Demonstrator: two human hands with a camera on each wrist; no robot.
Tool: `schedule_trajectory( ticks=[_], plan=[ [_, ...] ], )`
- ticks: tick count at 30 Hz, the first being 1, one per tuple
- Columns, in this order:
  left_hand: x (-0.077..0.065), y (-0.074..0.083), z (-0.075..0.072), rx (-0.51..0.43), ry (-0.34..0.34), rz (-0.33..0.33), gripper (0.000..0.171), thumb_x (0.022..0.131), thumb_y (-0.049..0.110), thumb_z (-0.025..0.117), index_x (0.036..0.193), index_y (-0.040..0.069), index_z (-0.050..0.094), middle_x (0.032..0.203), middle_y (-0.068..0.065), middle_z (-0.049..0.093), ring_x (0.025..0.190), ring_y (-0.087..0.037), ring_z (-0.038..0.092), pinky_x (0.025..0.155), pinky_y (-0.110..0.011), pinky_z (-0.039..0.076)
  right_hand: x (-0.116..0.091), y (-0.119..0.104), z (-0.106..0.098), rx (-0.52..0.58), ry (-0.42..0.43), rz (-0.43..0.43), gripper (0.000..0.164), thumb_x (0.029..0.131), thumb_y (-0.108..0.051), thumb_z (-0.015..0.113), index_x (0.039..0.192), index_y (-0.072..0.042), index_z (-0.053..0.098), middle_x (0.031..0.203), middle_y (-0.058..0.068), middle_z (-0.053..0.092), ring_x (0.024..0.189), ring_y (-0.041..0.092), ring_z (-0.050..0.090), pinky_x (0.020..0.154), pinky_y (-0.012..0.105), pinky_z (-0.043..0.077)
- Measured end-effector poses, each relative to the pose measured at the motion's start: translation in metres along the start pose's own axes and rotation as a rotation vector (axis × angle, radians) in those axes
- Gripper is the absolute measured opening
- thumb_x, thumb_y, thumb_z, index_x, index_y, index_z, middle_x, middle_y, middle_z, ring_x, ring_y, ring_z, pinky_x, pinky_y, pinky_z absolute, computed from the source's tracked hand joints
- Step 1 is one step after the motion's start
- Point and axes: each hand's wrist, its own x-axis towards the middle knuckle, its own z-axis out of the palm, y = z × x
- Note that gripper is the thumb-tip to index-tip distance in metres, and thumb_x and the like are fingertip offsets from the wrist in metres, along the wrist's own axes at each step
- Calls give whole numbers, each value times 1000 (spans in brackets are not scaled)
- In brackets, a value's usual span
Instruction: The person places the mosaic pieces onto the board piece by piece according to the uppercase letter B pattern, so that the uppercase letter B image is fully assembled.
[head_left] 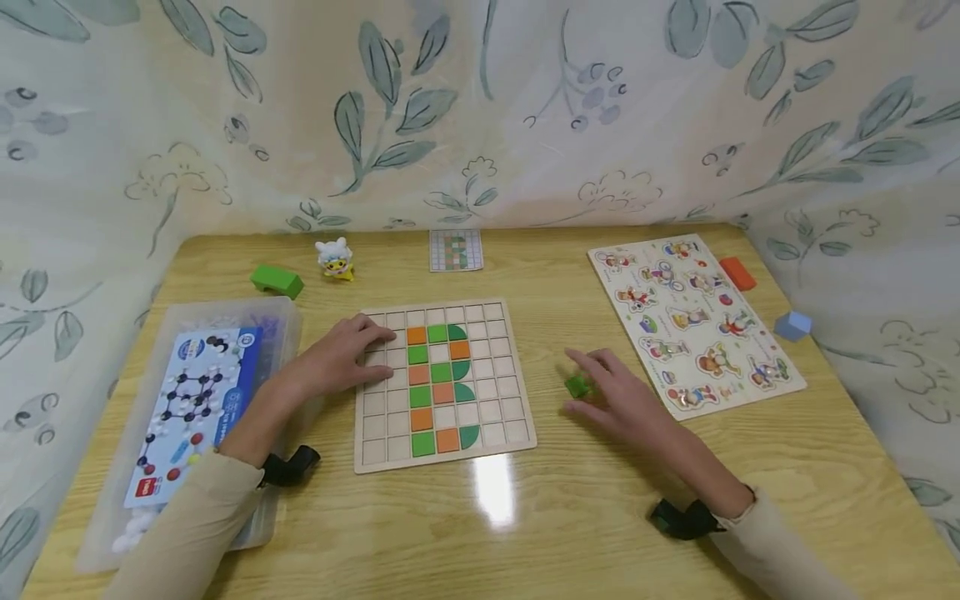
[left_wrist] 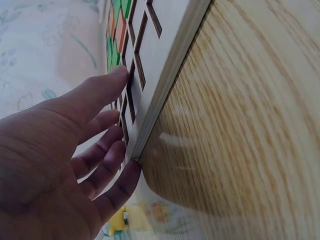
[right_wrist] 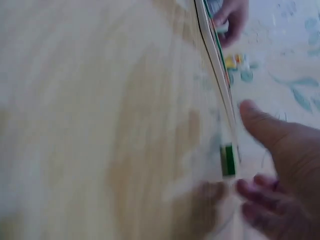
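A wooden grid board (head_left: 446, 467) lies flat in the middle of the table, with green squares (head_left: 423, 443), orange squares (head_left: 422, 418) and green quarter-round tiles (head_left: 468, 436) in its middle columns. My left hand (head_left: 345, 354) touches the board's left side, fingers spread and loosely bent; in the left wrist view the little finger is right at the board's edge. To the right of the board sits a small green tile (head_left: 577, 385) on the table. My right hand (head_left: 618, 392) is around it, thumb and fingers apart, with a gap to the tile (right_wrist: 228, 160) in the right wrist view.
A plastic box (head_left: 262, 500) with a molecule-model label stands left. Behind are a green block (head_left: 277, 281), a small figurine (head_left: 335, 258) and a pattern card (head_left: 456, 251). A picture puzzle board (head_left: 693, 333), red block (head_left: 738, 273) and blue block (head_left: 792, 326) lie right.
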Motion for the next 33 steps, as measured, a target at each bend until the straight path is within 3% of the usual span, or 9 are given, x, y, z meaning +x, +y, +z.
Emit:
schedule_trajectory(
  ticks=[2,5,9,17,33],
  plan=[
    [-1,-2,-1,3,-1,-8,53,88,28,72,133,5,56,118,-12,52,101,-24,45,85,-38,39,-3,10,1,61,-42,78,85,80,-34,78,150,-13,35,113,8,52,87,14,51,73,33,46],
    [-1,-2,-1,-2,-14,-15,53,88,29,71,133,5,56,118,-12,52,101,-24,44,84,-37,38,-7,21,3,125,-90,100,86,81,-34,78,151,-11,32,108,6,51,83,9,46,73,29,43],
    [1,-1,0,-2,-12,-26,54,88,29,71,134,6,56,120,-12,52,104,-24,46,87,-39,39,-7,29,3,202,-116,83,73,84,-31,75,146,-12,42,102,3,51,78,6,41,69,24,40],
    [1,-2,-1,-2,-11,-34,53,88,29,72,133,6,56,120,-12,53,104,-25,46,87,-40,40,-2,39,-4,367,-216,76,53,89,-25,70,138,-15,53,104,4,51,84,8,40,72,24,39],
    [0,-1,-1,-6,-8,-26,52,88,28,71,133,4,56,119,-13,53,102,-25,46,86,-40,39,-1,41,-1,412,-181,26,34,90,-14,68,124,-12,63,99,4,54,80,8,43,70,23,42]
  ],
)
